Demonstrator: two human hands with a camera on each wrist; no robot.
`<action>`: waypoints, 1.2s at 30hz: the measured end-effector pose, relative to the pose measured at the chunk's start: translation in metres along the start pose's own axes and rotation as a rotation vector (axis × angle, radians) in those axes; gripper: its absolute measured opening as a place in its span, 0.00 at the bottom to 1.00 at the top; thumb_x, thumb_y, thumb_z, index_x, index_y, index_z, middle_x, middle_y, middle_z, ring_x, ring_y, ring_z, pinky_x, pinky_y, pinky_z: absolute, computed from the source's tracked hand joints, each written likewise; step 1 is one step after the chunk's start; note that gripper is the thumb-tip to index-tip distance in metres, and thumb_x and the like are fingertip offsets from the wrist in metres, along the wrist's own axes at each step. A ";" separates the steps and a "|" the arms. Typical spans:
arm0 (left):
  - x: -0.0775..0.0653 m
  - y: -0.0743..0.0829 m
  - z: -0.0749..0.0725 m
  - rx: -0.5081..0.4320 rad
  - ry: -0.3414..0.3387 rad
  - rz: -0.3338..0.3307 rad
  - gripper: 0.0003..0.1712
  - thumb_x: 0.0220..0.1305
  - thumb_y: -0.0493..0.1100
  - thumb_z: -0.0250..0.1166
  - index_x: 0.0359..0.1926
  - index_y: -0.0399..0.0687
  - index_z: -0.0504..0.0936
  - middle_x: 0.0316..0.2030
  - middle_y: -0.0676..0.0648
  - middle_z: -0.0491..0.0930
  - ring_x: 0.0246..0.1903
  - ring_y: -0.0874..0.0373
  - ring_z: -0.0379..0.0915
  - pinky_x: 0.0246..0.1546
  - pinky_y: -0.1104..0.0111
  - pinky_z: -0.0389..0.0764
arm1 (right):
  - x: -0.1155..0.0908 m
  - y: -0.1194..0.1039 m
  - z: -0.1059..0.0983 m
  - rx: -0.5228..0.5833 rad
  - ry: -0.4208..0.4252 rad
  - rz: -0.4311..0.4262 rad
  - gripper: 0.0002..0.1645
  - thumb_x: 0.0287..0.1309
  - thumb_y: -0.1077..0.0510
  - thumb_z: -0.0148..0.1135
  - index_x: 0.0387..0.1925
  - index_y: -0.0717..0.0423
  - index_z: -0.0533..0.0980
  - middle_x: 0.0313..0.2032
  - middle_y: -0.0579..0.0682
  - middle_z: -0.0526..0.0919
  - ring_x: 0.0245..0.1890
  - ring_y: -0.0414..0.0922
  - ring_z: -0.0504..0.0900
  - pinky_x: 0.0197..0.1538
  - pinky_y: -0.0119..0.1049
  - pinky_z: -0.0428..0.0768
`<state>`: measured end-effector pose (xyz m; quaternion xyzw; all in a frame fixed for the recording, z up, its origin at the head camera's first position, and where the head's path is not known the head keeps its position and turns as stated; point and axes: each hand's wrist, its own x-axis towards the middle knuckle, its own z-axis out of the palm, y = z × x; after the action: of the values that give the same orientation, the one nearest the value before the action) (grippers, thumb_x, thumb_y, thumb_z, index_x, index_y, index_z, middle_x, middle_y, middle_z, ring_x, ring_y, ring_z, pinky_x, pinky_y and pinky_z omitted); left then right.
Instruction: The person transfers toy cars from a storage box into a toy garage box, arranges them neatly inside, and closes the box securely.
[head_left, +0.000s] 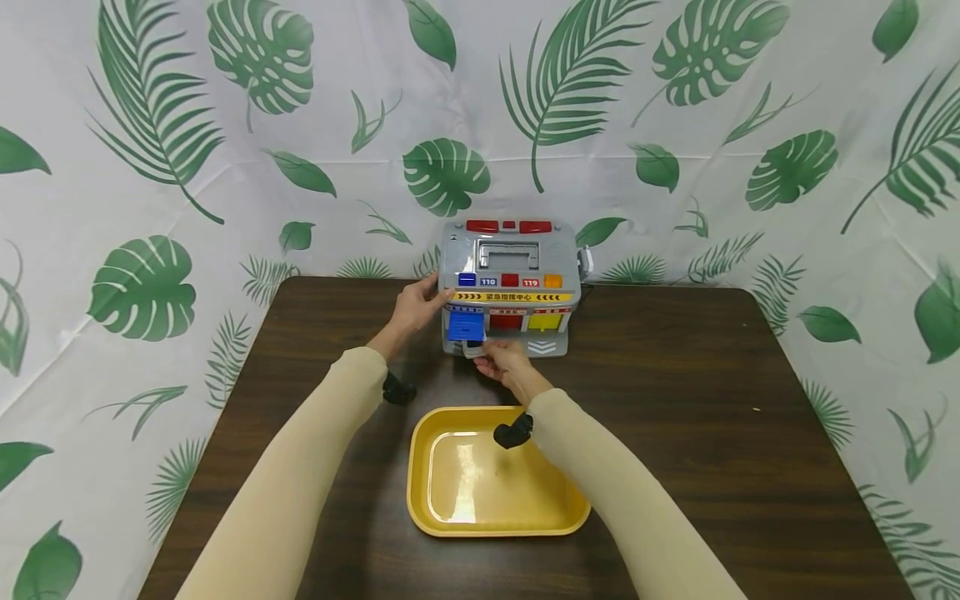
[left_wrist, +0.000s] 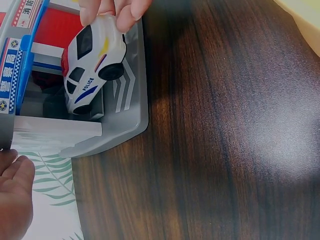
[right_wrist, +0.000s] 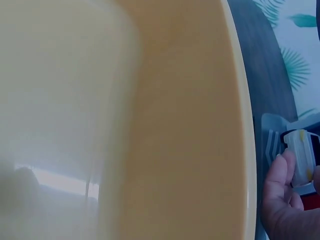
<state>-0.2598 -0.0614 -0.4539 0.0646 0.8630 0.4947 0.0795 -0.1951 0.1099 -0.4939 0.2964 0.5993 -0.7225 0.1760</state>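
A grey toy emergency station (head_left: pixel 510 250) stands at the back of the dark wooden table, with red lights and a carrying handle on its roof. Its blue left door (head_left: pixel 466 327) is swung up. My right hand (head_left: pixel 506 362) pinches a white toy police car (left_wrist: pixel 95 65) by one end, tilted at that doorway; the car's far end reaches inside, as the left wrist view shows. My left hand (head_left: pixel 416 307) grips the station's left front corner, thumb on the front and the other fingers at the side, partly hidden.
A yellow tray (head_left: pixel 498 531) lies on the table in front of the station, below the right forearm. Beside the blue door are a red door (head_left: pixel 506 320) and a yellow door (head_left: pixel 545 322). A leaf-patterned cloth (head_left: pixel 337 217) hangs behind the table.
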 end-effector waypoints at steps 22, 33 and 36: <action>-0.001 0.001 0.000 0.005 0.000 -0.016 0.38 0.65 0.57 0.57 0.71 0.50 0.57 0.65 0.43 0.66 0.63 0.51 0.65 0.62 0.57 0.67 | -0.006 0.000 0.008 0.301 0.059 0.094 0.18 0.58 0.68 0.60 0.52 0.65 0.76 0.47 0.59 0.81 0.33 0.46 0.83 0.45 0.37 0.81; -0.001 0.001 0.001 0.000 0.002 -0.024 0.38 0.65 0.57 0.57 0.71 0.50 0.56 0.66 0.43 0.65 0.64 0.50 0.63 0.63 0.57 0.66 | -0.003 0.001 0.011 0.288 0.030 0.096 0.20 0.61 0.71 0.55 0.55 0.69 0.73 0.54 0.63 0.77 0.50 0.51 0.80 0.54 0.40 0.78; 0.000 0.000 0.001 -0.001 0.006 -0.019 0.39 0.65 0.57 0.57 0.71 0.50 0.57 0.66 0.43 0.65 0.64 0.50 0.63 0.63 0.57 0.66 | 0.082 0.037 0.004 0.313 -0.006 0.078 0.18 0.56 0.72 0.59 0.50 0.67 0.77 0.46 0.62 0.82 0.44 0.52 0.83 0.48 0.42 0.81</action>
<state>-0.2594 -0.0606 -0.4543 0.0549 0.8635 0.4946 0.0817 -0.2357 0.1065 -0.5738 0.3409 0.4670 -0.8005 0.1574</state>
